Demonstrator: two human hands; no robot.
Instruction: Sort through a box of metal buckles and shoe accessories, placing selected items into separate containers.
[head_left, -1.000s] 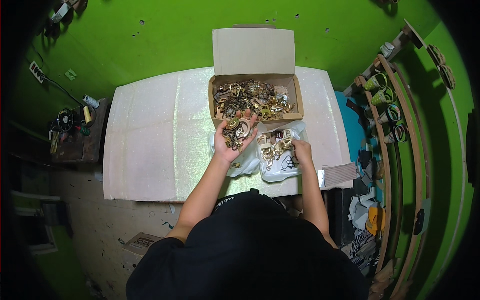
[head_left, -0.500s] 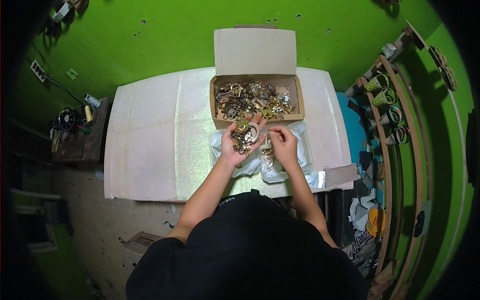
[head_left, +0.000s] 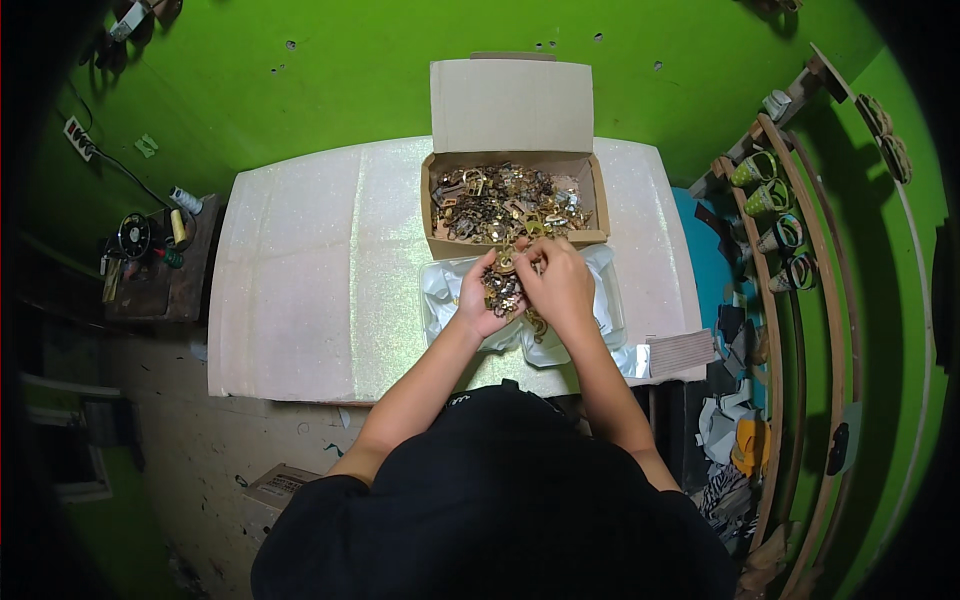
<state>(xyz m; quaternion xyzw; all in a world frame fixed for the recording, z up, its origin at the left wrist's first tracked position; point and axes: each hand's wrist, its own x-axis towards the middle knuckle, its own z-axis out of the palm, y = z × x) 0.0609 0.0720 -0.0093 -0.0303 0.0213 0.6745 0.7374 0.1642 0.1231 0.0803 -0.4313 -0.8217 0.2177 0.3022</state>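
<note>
Cupped palm up, my left hand (head_left: 478, 305) holds a heap of small metal buckles (head_left: 503, 292), gold and dark in tone. Over that palm, my right hand (head_left: 562, 288) has its fingertips pinched together among the pieces; what they grip is hidden. Just beyond both hands stands an open cardboard box (head_left: 437, 243), filled with many mixed metal fittings (head_left: 495, 200). Beneath the hands are two clear plastic containers (head_left: 618, 310) lined with white plastic bags (head_left: 440, 285). A few gold pieces show in the right-hand container, partly covered by my right hand.
The box lid (head_left: 512, 105) stands raised toward the green wall. A pale shiny cloth covers the table (head_left: 285, 280). A ridged grey-brown piece (head_left: 682, 352) lies at its right front. A wooden rack with sandals (head_left: 768, 197) is on the right, a small side table (head_left: 160, 290) at left.
My right hand has moved left, from above the right container onto the pile in my left palm. My left hand has cupped more and shifted slightly right.
</note>
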